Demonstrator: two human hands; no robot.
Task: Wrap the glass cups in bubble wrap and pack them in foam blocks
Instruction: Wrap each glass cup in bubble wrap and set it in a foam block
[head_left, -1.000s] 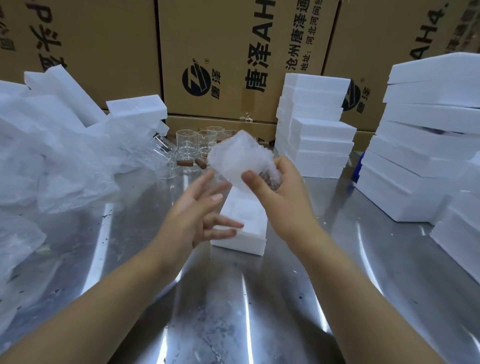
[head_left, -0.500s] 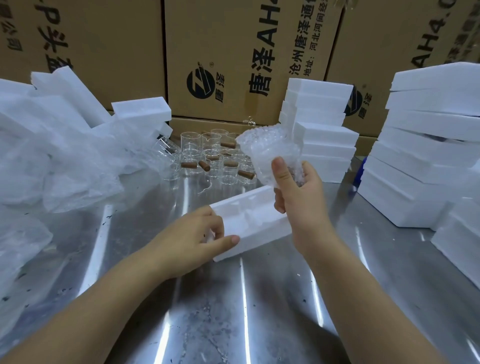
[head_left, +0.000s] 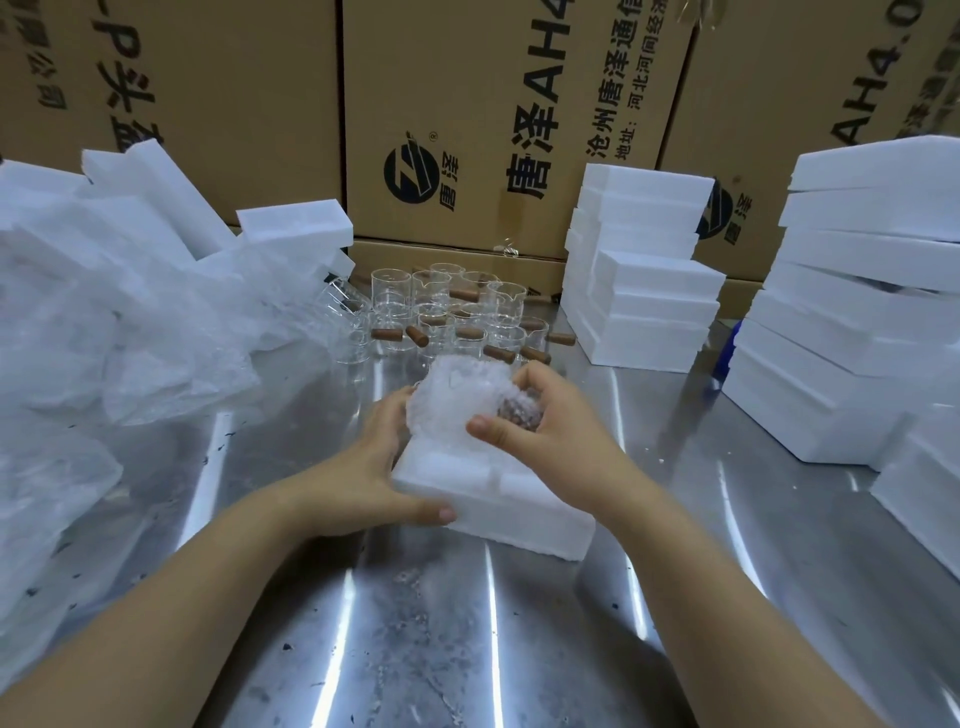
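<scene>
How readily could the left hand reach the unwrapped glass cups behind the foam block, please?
Probably yes, once freed: the left hand grips the foam block, but open table lies between it and the glass cups, and the wrapped cup sits to its right.

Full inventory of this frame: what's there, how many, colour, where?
wrapped cup: one, clear bubble wrap, brown part showing, over the foam block
foam block: one, white, table centre
glass cups: roughly a dozen, clear with brown handles, behind the block
foam stacks: several, white, right side
wrap pile: one, white, left side
cardboard boxes: at least three, brown, along the back
table: one, steel
left hand: grips the foam block
right hand: holds the wrapped cup
</scene>
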